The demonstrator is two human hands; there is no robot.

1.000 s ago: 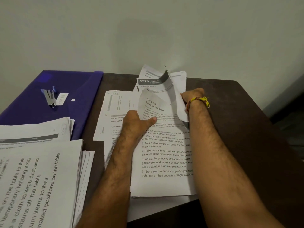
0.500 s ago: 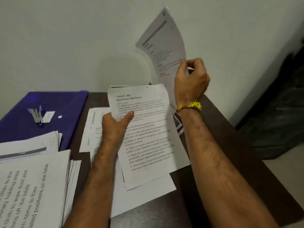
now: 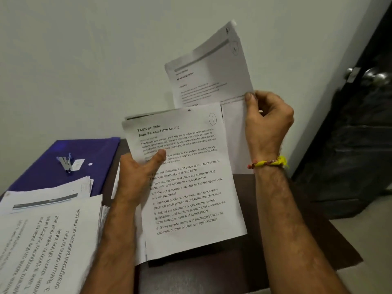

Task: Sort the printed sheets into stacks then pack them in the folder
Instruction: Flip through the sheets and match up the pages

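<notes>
My left hand (image 3: 140,177) grips a small bundle of printed sheets (image 3: 191,187), thumb on the top page headed "Four-Person Table Setting", lifted off the dark table (image 3: 275,251). My right hand (image 3: 267,124) pinches the right edge of another printed sheet (image 3: 210,68), which stands raised behind the bundle against the wall. A purple folder (image 3: 84,153) lies flat at the table's back left. Two stacks of printed sheets sit at the left: a near one (image 3: 46,247) with large text and a farther one (image 3: 48,196).
A small stapler (image 3: 65,163) and a white label rest on the folder. A pale wall runs behind the table. A dark door with a metal knob (image 3: 375,77) stands at the right. More paper lies under the bundle at its lower left edge.
My right hand has lifted one sheet from the pile high up toward the wall. My left hand has raised the bundle off the table. The view swung right.
</notes>
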